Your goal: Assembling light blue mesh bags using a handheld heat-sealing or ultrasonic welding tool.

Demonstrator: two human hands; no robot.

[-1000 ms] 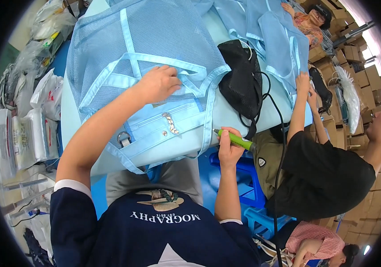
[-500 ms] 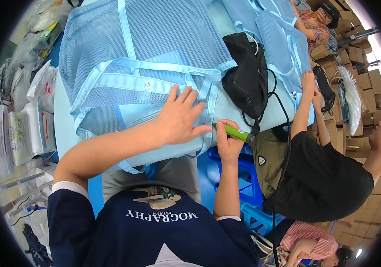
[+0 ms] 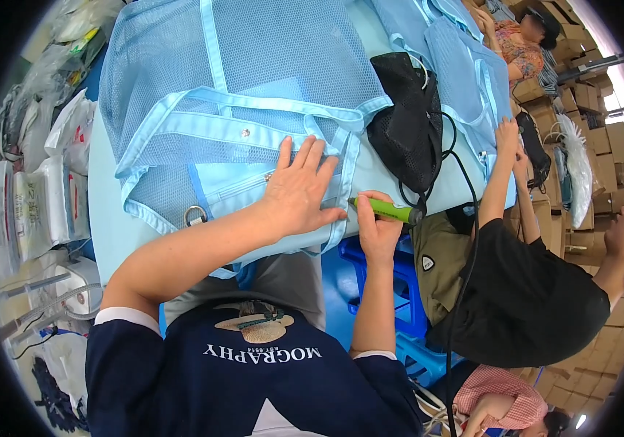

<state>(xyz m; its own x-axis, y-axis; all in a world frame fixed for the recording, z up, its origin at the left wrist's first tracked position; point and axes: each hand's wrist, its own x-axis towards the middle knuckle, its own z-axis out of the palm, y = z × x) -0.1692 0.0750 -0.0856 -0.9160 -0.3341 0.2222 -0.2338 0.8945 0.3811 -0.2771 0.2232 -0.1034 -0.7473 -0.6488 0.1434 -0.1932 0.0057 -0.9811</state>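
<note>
Head view: a light-blue mesh bag (image 3: pixel 283 51) lies spread on the pale-blue worktop (image 3: pixel 111 237), its near edge toward the person. The left hand (image 3: pixel 296 191) lies palm down across the bag's straps, fingers spread and grasping nothing. The right hand (image 3: pixel 379 231) has its fingers closed round a green marker (image 3: pixel 392 210), its tip beside a strap; contact is unclear. Just right of the bag rests a black mesh pouch (image 3: pixel 406 127). Farther right, a co-worker's hand (image 3: pixel 506 138) is at another blue mesh bag (image 3: pixel 465 69).

The blue bag (image 3: pixel 290 51) is textured mesh cloth with smooth fabric straps (image 3: pixel 213 44) and a shiny metal ring (image 3: pixel 188 214); the green marker (image 3: pixel 392 210) is smooth plastic.
</note>
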